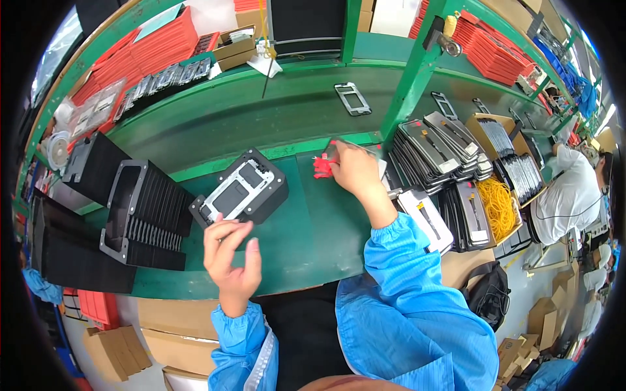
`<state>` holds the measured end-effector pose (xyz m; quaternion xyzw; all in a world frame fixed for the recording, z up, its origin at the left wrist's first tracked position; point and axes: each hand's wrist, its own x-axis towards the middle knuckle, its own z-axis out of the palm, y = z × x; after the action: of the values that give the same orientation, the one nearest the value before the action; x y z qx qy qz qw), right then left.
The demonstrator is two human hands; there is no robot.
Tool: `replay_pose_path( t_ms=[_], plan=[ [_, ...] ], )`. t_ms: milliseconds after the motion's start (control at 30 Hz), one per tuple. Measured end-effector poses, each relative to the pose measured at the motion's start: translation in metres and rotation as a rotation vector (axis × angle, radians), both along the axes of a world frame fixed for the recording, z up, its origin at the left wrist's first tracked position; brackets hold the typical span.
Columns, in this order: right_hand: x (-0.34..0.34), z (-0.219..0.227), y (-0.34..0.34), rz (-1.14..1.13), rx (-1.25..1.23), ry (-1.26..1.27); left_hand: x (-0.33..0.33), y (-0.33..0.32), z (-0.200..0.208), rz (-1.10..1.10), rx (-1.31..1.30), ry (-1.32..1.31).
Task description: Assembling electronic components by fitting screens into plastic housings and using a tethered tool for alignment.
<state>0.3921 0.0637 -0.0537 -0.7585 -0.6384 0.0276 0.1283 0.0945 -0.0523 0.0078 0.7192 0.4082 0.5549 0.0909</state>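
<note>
My left hand is raised at the near edge of a black block-shaped fixture, its bent fingers apart and nothing visible in them. On the fixture lies a silver-and-black phone mid-frame with rectangular openings. Farther right, my right hand reaches to the back of the green bench top, fingers curled down. Small red pieces lie against its fingertips, and a clear sheet-like item shows behind the hand. Whatever those fingers pinch is hidden.
Black slotted racks stand at the left. Stacked phone screen panels, a carton and yellow bands crowd the right. A loose frame lies beyond the bench's green rail. A green post rises nearby; a co-worker sits right.
</note>
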Motion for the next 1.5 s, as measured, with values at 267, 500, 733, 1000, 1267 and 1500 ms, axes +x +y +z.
replay_pose_path(
  t_ms=[267,500,733,1000,1267,1500],
  plan=[
    [0.03,-0.005,0.011,0.087,0.143,0.08,0.01,-0.003,-0.014,-0.092,-0.047,-0.003],
    [-0.005,0.032,0.006,0.149,0.452,0.187,0.012,-0.006,-0.018,-0.174,-0.082,0.011],
    [-0.052,0.058,-0.026,0.689,0.405,1.28,0.029,0.0,-0.017,-0.257,-0.388,-0.252],
    [-0.064,0.06,-0.046,0.765,0.356,1.574,0.054,-0.004,-0.038,-0.409,-0.508,-0.414],
    [-0.06,0.07,-0.047,0.728,-0.195,1.582,0.051,-0.011,-0.036,-0.728,-0.89,-0.725],
    [-0.059,0.046,-0.039,0.73,-0.219,1.524,0.033,-0.008,-0.034,-0.797,-1.063,-0.685]
  ],
)
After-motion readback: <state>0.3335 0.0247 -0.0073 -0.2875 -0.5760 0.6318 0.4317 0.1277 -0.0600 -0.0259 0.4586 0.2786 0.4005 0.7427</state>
